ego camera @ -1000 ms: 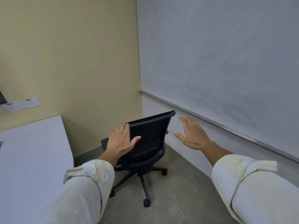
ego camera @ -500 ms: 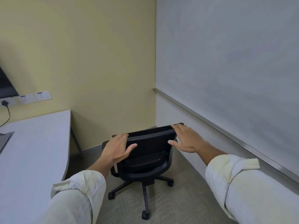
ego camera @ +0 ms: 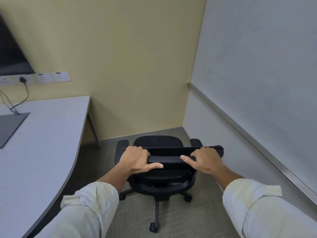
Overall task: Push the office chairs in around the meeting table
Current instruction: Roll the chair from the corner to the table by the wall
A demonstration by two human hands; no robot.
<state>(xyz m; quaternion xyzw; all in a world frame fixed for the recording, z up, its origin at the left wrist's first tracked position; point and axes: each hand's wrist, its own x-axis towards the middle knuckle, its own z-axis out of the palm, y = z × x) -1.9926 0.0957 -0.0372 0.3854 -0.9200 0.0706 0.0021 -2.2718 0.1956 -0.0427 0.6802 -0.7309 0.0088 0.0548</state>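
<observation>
Both hands, left and right, clamp the black office chair's backrest top (thumbs underneath), beside the meeting table.

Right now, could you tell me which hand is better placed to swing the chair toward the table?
Probably the right hand: it grips the backrest end farthest from the table, so pushing there should turn the chair leftward.

No legible text, label, brand, number or sign appears in the view. The wall socket plates beneath the dark screen carry small dark marks, too small and blurred to read. The office chair and meeting table show no markings.
</observation>
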